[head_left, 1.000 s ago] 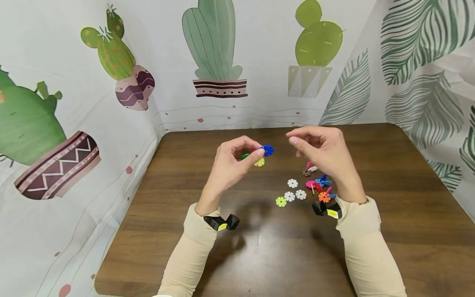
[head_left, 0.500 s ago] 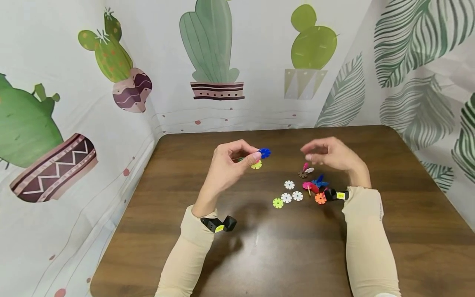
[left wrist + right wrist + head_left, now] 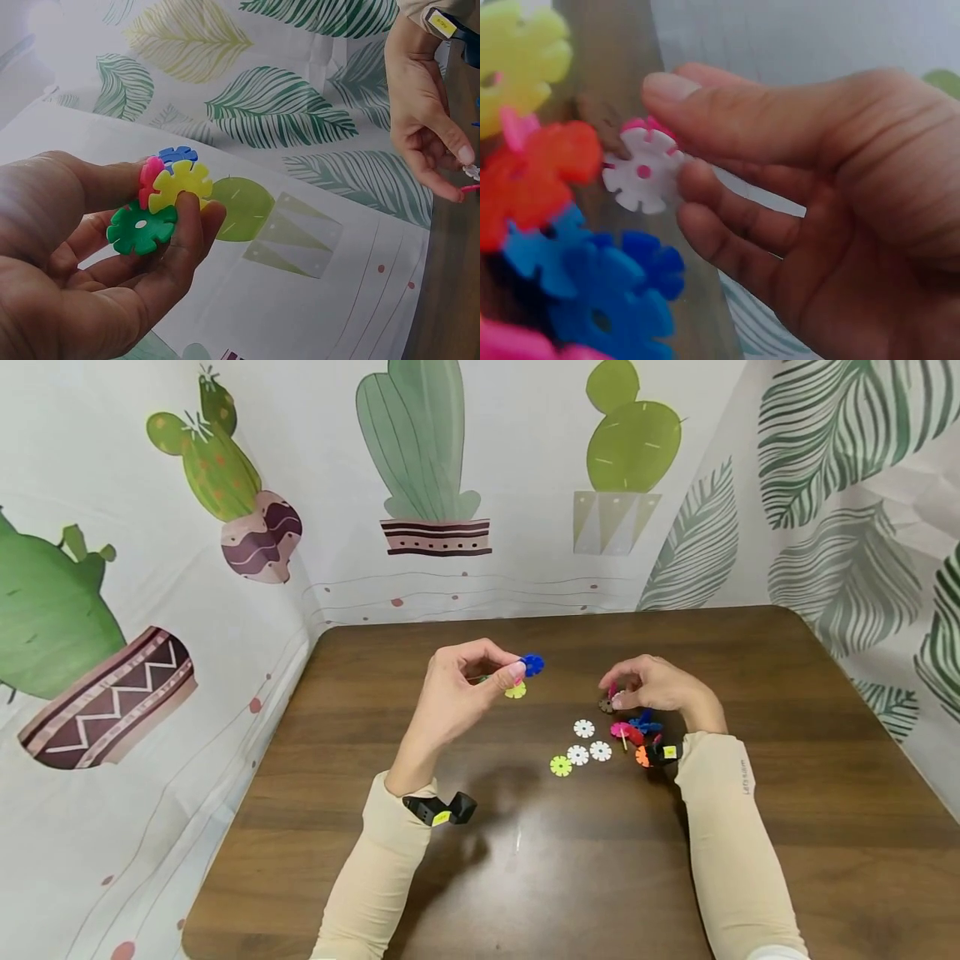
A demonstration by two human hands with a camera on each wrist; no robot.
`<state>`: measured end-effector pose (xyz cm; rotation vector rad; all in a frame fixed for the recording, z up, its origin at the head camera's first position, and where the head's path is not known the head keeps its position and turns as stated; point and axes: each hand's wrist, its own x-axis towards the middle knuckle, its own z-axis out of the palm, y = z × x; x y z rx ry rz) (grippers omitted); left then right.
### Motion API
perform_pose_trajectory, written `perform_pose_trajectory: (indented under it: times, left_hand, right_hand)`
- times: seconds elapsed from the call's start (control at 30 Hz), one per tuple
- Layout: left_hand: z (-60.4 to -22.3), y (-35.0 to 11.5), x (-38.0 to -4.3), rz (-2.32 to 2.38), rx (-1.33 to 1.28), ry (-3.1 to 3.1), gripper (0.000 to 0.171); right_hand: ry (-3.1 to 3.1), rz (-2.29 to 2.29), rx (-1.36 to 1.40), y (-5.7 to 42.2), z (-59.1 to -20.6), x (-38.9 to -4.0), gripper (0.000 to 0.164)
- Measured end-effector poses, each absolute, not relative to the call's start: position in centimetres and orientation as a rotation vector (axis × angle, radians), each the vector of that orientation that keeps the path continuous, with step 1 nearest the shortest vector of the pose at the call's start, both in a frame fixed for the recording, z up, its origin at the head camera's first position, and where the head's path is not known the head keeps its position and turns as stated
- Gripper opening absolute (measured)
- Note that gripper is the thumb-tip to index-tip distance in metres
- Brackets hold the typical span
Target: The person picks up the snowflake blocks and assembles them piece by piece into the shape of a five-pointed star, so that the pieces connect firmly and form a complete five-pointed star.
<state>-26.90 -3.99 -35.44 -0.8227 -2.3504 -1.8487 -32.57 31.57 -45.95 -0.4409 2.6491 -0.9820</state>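
"Head view?"
"The left hand (image 3: 467,687) pinches a disc cluster (image 3: 533,665) between thumb and fingers. The right hand (image 3: 654,683) is at its 3 o'clock; loose white discs (image 3: 573,755) lie at its 4 o'clock."
"Left wrist?"
"That cluster combines blue, pink, green and yellow discs (image 3: 180,186)."
"Right wrist?"
"A brown, white and pink piece (image 3: 631,161) sits at the right hand's 9 o'clock, by its fingertips (image 3: 697,181); whether they grip it, I cannot tell."

Cream sleeves (image 3: 378,868), 2 yellow-labelled black wrist cameras (image 3: 427,810)
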Motion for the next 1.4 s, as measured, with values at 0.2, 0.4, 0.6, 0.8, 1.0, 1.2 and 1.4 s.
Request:
perform_pose_trajectory:
  times: [0.2, 0.4, 0.6, 0.8, 1.0, 1.2, 1.4]
  left_hand:
    - [-35.5, -3.9, -26.9, -1.849, -0.823, -2.359, 0.008]
    - [-35.6, -3.9, -26.8, -1.850, -0.821, -2.364, 0.008]
    - [-35.5, -3.7, -26.9, -1.844, -0.840, -2.363, 0.007]
    - [-35.3, -3.5, -27.0, -1.836, -0.860, -2.368, 0.008]
    - [-35.5, -3.5, -26.8, -1.827, -0.898, -2.382, 0.007]
    - [-35.5, -3.4, -26.4, -1.836, -0.943, -2.411, 0.004]
    - [-35.4, -3.4, -26.2, -1.771, -0.972, -2.461, 0.004]
  right_hand:
    - [2.727, -0.861, -0.447, 30.6, -46.8, -32.8, 0.030]
    - [2.803, -0.887, -0.433, 30.6, -46.9, -32.5, 0.018]
    - [2.935, -1.072, -0.538, 29.5, -42.7, -30.9, 0.023]
    - [2.858, -1.469, -0.668, 26.6, -37.8, -28.2, 0.028]
    - [2.687, -1.708, -1.014, 24.5, -35.1, -25.4, 0.034]
    - [2.599, -1.719, -1.197, 23.4, -34.3, -24.7, 0.032]
    - [2.615, -1.643, -1.216, 23.4, -34.3, -24.7, 0.031]
